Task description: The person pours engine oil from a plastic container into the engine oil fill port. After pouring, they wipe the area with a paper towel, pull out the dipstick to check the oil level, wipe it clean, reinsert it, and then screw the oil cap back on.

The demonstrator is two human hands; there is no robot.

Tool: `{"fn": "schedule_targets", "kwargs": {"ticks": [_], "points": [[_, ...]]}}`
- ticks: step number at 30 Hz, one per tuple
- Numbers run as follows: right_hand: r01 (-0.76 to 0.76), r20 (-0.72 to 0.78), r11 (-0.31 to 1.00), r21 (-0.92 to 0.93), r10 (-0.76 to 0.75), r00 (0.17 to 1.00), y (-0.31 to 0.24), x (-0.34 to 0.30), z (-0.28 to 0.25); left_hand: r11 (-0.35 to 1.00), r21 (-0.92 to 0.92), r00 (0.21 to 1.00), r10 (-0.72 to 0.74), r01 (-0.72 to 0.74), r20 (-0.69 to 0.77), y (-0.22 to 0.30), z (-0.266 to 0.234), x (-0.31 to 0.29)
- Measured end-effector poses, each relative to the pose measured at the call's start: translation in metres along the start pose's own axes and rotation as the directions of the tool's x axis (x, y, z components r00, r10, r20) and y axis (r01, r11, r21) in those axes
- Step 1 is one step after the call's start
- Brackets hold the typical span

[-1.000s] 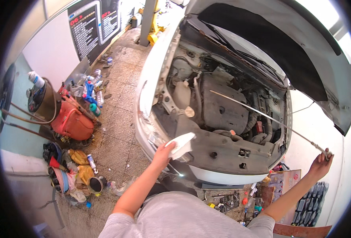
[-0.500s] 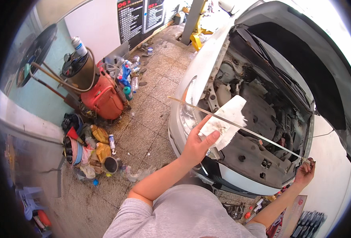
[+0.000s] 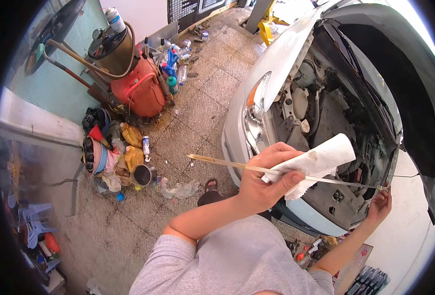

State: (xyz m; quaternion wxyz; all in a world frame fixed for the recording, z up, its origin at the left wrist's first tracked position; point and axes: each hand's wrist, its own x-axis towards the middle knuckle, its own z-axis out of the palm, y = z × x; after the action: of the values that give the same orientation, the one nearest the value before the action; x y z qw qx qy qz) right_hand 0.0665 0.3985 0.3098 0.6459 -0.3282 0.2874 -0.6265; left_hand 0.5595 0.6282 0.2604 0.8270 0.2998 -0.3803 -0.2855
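A long thin dipstick stretches across in front of me, its tip at the left coated amber. My left hand is closed around a crumpled white paper towel and the middle of the dipstick, with the thumb pressing from above. At the far right end, my right hand pinches the dipstick's handle end; its fingers partly hide the handle. Below both hands lies the open engine bay of a white car.
The raised hood stands at the right. On the left are a red wheeled tank, bottles, bags and a dark cup on the tiled floor. Hand tools lie at lower right; a yellow stand is at the back.
My left hand has brought the paper towel over the dipstick, which has swung to a flatter angle. The view has shifted, and a sandaled foot now shows below.
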Motion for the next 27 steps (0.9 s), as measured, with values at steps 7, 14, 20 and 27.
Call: {"fn": "schedule_targets", "kwargs": {"ticks": [7,14,20,27], "points": [[0.021,-0.050,0.992,-0.128,-0.027,0.998,0.000,0.008,-0.006,1.000,-0.004,1.000,0.031,-0.031,-0.002,0.003,0.001,0.001],[-0.016,-0.053,0.987,-0.157,0.008,0.999,0.001,0.010,0.001,0.998,0.007,0.998,0.060,-0.060,0.012,0.005,0.007,0.000],[-0.061,-0.035,0.991,-0.122,0.058,0.998,-0.007,0.012,0.007,0.998,0.026,0.999,0.051,-0.052,0.017,0.005,0.018,-0.001],[-0.137,0.062,0.990,0.027,0.135,0.989,-0.014,0.016,-0.006,0.999,0.001,0.999,0.034,-0.034,0.019,0.003,0.025,-0.004]]}}
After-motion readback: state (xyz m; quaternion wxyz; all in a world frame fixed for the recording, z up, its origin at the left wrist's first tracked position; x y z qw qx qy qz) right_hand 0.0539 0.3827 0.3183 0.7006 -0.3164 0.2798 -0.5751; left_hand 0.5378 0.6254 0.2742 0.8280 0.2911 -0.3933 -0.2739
